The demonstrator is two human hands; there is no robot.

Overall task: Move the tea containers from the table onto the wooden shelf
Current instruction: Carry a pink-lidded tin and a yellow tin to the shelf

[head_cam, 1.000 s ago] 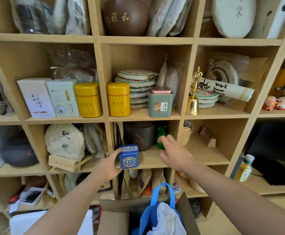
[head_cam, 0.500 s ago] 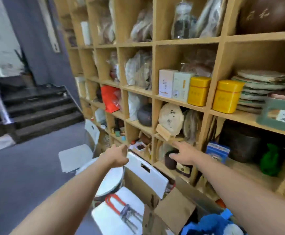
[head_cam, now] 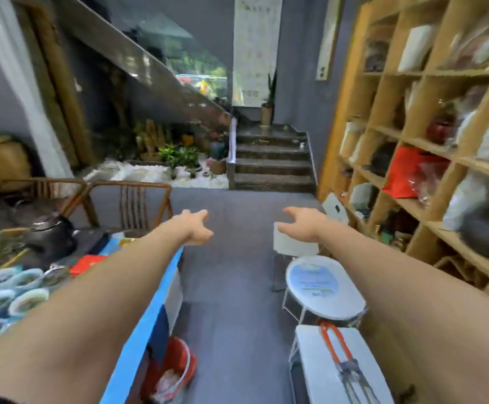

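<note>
Both my arms stretch forward over the grey floor, empty. My left hand (head_cam: pixel 194 228) hovers past the corner of the blue-edged table (head_cam: pixel 138 325), fingers spread. My right hand (head_cam: pixel 303 224) is level with it, fingers apart and curled a little. The wooden shelf (head_cam: pixel 429 150) runs along the right side, its cubbies full of bags, jars and boxes, all blurred. On the table at the left lie several round open tea tins (head_cam: pixel 13 295), a black kettle (head_cam: pixel 51 234) and a red packet (head_cam: pixel 87 263).
A white round stool (head_cam: pixel 323 287) and a white box with pliers (head_cam: pixel 339 365) stand near the shelf. A red bucket (head_cam: pixel 173 371) sits under the table edge. Wooden chairs (head_cam: pixel 132 202) stand behind the table; stairs (head_cam: pixel 272 167) rise ahead.
My view has swung left from the shelf towards the room and table. The blue tin that my left hand held stayed on the shelf; both hands are now empty and away from it.
</note>
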